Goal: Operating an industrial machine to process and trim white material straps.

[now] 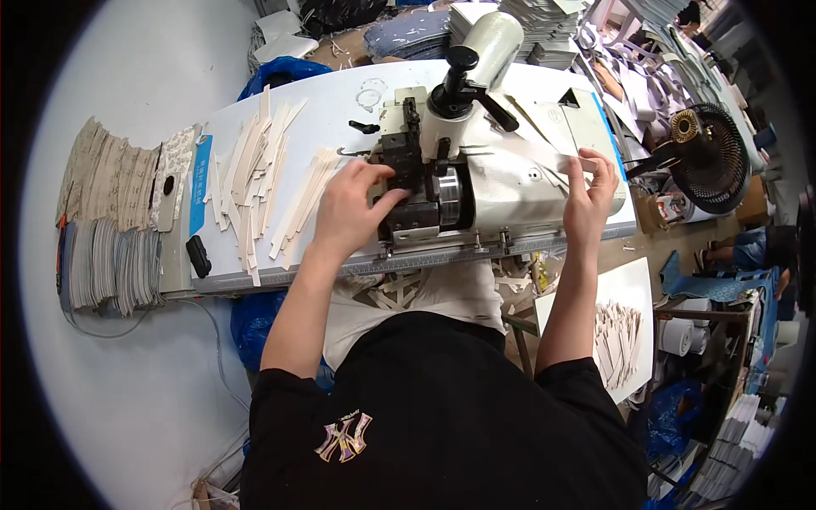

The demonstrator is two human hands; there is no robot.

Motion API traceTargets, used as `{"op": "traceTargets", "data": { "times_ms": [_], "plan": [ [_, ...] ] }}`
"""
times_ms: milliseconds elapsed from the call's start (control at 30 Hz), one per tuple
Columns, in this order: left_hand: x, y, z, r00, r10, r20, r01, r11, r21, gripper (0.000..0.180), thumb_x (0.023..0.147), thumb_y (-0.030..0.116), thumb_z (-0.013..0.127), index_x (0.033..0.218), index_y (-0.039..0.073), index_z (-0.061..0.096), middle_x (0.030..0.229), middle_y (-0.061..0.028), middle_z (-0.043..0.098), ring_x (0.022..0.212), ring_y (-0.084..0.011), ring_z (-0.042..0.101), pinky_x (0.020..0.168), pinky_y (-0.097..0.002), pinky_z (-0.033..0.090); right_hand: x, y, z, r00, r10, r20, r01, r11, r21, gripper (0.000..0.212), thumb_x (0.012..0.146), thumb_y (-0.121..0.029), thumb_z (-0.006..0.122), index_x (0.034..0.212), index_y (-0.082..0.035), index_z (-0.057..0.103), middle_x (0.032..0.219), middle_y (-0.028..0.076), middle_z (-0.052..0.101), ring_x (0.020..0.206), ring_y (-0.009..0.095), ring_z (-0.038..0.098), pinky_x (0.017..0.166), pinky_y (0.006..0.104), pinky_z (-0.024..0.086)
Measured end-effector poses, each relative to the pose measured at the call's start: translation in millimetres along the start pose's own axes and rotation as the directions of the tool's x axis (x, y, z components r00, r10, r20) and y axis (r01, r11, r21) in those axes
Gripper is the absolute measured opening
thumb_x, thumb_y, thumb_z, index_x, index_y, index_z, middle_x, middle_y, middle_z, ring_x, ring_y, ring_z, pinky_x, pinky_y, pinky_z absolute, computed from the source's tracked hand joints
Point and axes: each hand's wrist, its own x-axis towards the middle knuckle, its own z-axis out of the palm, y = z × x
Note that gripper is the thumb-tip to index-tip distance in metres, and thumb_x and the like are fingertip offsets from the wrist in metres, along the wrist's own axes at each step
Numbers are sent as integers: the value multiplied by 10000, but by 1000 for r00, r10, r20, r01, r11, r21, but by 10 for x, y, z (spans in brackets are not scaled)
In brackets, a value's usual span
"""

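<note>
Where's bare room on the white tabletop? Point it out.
The white tabletop looks bare between the left strip pile and the pale ring; a smaller patch separates that pile from the black object. Crowded: the machine, with the left hand and right hand by it.

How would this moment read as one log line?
left hand: open, at machine | right hand: pinching pale strip | loose strips: on table, left of machine

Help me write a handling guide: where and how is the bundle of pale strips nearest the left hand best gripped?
Probably at mid-length, from above, thumb and fingers pinching across the long edges of the bundle of pale strips. They lie on the table, long, narrow and roughly parallel; their ends are staggered, so an end grip might miss some.
</note>
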Motion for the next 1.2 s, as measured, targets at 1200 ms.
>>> {"op": "traceTargets", "data": {
  "times_ms": [1200],
  "plan": [
    [-151, 25, -525, 986, 44, 158, -52, 998, 42, 295, 1027, 247, 725, 1272, 84, 745, 1072, -100, 671, 893, -264, 673, 806, -363, 552, -512, -586, 587, 861, -226, 456, 220, 973, 66, 379, 992, -218, 713, 1346, -88, 669, 1543, 105, 549, 1441, 338, 441, 1236, 475, 289]
  ]
}}
